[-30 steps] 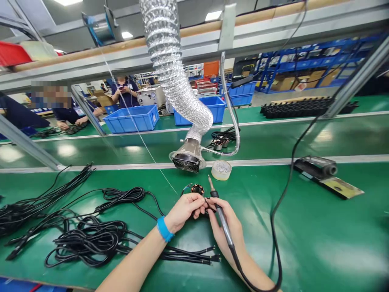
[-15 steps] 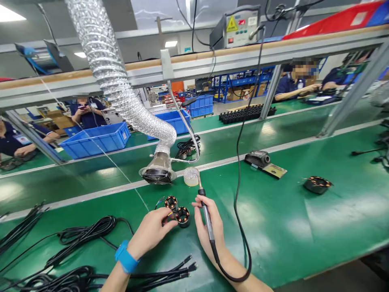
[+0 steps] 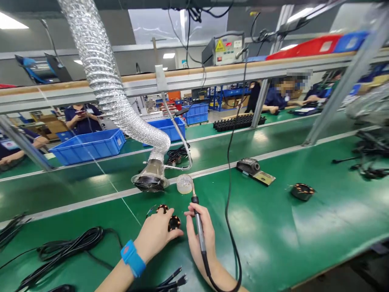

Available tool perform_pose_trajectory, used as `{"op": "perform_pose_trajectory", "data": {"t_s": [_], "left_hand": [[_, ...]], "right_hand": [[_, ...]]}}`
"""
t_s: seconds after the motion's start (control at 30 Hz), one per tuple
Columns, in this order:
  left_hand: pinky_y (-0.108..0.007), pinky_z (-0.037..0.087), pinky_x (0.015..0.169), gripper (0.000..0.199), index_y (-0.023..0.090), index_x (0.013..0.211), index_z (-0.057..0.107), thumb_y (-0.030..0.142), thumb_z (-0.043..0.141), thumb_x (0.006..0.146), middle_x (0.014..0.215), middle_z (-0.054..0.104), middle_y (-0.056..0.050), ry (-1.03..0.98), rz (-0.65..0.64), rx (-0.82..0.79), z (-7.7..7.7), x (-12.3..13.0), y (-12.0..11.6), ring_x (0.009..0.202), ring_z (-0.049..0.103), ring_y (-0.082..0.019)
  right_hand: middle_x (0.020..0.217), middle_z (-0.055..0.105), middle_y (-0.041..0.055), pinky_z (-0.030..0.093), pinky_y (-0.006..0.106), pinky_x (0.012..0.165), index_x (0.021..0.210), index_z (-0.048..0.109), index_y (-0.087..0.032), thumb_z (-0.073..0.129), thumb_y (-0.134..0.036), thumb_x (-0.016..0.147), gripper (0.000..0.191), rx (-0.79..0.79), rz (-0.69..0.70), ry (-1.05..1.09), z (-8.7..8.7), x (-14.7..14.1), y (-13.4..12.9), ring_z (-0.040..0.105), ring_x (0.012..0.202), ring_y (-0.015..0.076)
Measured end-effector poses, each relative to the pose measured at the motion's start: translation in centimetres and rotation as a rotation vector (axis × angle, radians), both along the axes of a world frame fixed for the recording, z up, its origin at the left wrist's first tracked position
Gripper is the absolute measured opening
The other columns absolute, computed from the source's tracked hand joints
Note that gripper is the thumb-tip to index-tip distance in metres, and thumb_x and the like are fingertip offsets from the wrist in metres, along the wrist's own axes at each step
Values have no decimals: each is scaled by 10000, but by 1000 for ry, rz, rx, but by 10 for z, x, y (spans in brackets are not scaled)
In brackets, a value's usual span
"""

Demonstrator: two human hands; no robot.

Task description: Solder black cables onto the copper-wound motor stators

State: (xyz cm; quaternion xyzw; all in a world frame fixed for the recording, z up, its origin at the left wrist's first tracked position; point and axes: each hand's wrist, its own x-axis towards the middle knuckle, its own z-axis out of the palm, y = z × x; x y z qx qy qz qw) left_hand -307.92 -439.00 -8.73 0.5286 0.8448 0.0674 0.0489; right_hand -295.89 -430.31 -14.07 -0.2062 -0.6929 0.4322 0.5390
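Note:
My right hand (image 3: 202, 233) is closed around a soldering iron (image 3: 199, 231), whose tip meets the rim of a small round clear container (image 3: 184, 183). My left hand (image 3: 158, 233), with a blue wristband (image 3: 133, 258), reaches over two small round motor stators with copper windings. The nearer stator (image 3: 174, 222) lies between its thumb and fingers; the farther one (image 3: 162, 208) is partly covered by the fingers. Whether the fingers press on them is hard to make out. Thin wires show beside the farther stator.
A silver duct (image 3: 136, 125) ends in a fume hood (image 3: 150, 178) behind my left hand. Black cables (image 3: 69, 247) lie at the left. An iron stand (image 3: 255, 170) and another stator (image 3: 302, 191) sit at the right. People work across the bench.
The view has shifted, so the bench items appear further left. My left hand has moved from the thin wires onto the stators, its fingers now spread. The iron stays at the container.

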Motion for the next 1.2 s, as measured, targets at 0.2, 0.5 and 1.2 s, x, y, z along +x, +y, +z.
{"op": "perform_pose_trajectory", "data": {"t_s": [0.2, 0.5, 1.2], "left_hand": [[-322, 480, 734, 265, 272, 1068, 652, 392, 550, 855, 1045, 654, -75, 29, -63, -27, -12, 0, 8, 862, 681, -255], [-311, 447, 704, 239, 244, 869, 680, 443, 567, 798, 882, 703, -56, 32, 51, -19, -5, -81, -23, 804, 667, -254], [-349, 459, 857, 638, 92, 1310, 526, 565, 403, 899, 1286, 582, -235, 99, 554, 82, 28, -287, 4, 1108, 597, -327]], "right_hand": [[1090, 585, 64, 562, 321, 859, 1166, 545, -235, 456, -131, 926, 277, -12, -7, -14, 0, -1, -1, 652, 921, 162], [1041, 597, 70, 573, 299, 804, 1142, 560, -232, 493, -161, 929, 234, -19, -13, 14, 4, 0, 0, 659, 861, 163], [1081, 660, 94, 571, 327, 779, 1098, 619, -225, 592, -409, 886, 282, -34, -103, -155, -7, -10, 5, 713, 830, 221]]}}
